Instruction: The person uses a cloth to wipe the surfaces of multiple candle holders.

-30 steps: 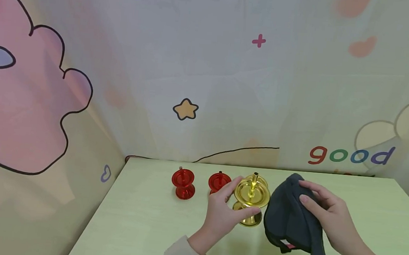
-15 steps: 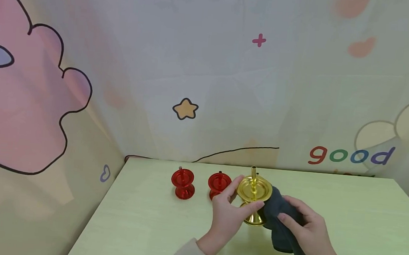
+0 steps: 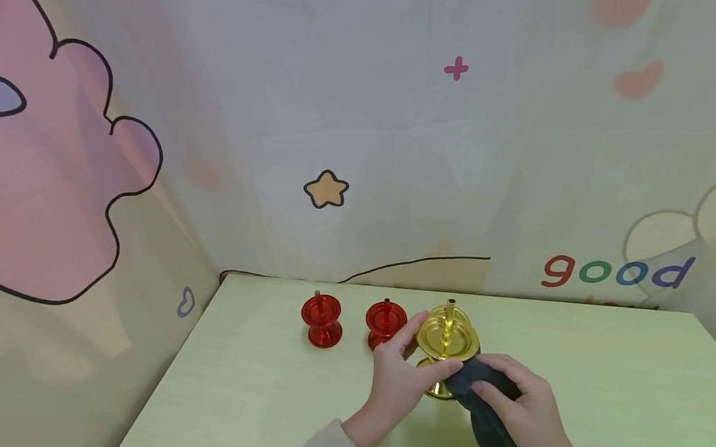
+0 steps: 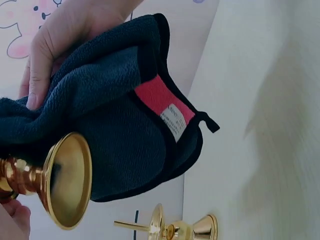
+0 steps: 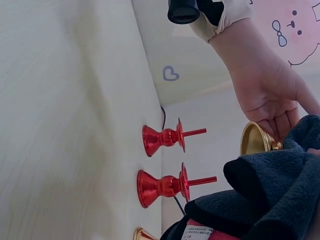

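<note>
The left hand [image 3: 397,381] grips a gold candlestick [image 3: 447,346]; the right hand [image 3: 529,409] pinches a dark cloth [image 3: 487,405] at its side. Beyond them stands another gold candlestick [image 4: 204,230]; left of the left hand, two red candlesticks [image 3: 325,323]. Past the right hand, the curtain [image 3: 619,273] reads "good"; the cloth's label [image 4: 173,122] is illegible.
</note>
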The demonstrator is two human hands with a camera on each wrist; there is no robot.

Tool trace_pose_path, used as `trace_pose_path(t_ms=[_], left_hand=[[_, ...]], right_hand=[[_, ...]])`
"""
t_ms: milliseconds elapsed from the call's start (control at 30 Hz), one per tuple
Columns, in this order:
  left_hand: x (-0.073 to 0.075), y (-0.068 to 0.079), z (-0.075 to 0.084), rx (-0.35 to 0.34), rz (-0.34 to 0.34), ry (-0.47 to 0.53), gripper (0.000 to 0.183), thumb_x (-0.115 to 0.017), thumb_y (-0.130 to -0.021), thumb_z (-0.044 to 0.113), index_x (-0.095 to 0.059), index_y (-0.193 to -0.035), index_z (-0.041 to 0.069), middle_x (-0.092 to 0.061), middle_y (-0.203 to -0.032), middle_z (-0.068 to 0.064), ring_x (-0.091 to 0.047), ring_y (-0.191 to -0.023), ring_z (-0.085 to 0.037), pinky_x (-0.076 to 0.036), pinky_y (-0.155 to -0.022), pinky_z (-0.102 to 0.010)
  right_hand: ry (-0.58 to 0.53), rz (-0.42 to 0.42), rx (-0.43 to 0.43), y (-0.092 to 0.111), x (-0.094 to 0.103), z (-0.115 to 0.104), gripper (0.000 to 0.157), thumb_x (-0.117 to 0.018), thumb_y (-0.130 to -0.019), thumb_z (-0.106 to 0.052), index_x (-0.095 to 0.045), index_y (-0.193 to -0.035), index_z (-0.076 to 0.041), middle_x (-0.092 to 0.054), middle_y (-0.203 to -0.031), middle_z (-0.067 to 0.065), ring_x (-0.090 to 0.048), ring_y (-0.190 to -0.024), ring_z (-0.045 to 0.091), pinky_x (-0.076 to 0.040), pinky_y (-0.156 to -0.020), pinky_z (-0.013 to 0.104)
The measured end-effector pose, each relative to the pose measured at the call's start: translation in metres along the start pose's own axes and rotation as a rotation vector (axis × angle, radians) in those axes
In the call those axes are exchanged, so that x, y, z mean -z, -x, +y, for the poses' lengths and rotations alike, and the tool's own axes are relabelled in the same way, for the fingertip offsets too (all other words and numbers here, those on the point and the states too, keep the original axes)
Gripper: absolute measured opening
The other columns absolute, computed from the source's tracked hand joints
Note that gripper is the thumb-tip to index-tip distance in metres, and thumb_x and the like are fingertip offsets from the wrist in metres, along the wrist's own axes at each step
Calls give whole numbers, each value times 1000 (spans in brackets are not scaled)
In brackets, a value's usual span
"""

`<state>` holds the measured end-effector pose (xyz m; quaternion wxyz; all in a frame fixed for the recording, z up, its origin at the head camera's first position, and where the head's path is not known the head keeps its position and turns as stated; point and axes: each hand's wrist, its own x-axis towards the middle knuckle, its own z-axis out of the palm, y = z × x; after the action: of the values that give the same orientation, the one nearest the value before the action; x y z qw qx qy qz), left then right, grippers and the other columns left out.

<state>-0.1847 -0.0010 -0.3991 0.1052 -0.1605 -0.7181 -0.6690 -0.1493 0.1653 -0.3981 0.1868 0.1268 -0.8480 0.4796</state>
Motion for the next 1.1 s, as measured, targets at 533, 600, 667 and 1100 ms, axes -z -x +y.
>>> trace_pose_path(t_ms=[533,600,667,1100], left_hand=[[22,-5,5,-76,-444,31,63,-69,-74,35,-44,-130,20,-55,-124,2,-50,-114,-7,-40,-95,-23],[23,-5,5,-73,-474,45,67,-65,-76,42,-38,-133,20,-52,-127,2,-45,-119,-7,-37,-98,-25],[23,-6,5,-49,-481,77,73,-62,-76,46,-31,-136,21,-49,-131,4,-43,-121,-7,-34,-101,-27],[16,-4,3,196,-441,489,73,-71,-70,39,-35,-124,4,-45,-132,-14,-53,-102,-9,-46,-85,-21]], right_hand=[[-190,-108,21,-11,18,11,22,-59,-76,10,-58,-95,-1,-61,-84,-20,-59,-70,2,-50,-61,19],[-244,-141,22,-10,20,12,23,-58,-77,9,-58,-96,-4,-62,-85,-18,-59,-71,3,-50,-61,19],[-277,-159,19,-10,21,12,24,-58,-77,9,-58,-96,-6,-63,-85,-17,-60,-71,3,-51,-62,20],[-236,-117,68,-6,21,10,27,-59,-73,13,-59,-94,-4,-62,-86,-20,-60,-72,0,-50,-61,18]])
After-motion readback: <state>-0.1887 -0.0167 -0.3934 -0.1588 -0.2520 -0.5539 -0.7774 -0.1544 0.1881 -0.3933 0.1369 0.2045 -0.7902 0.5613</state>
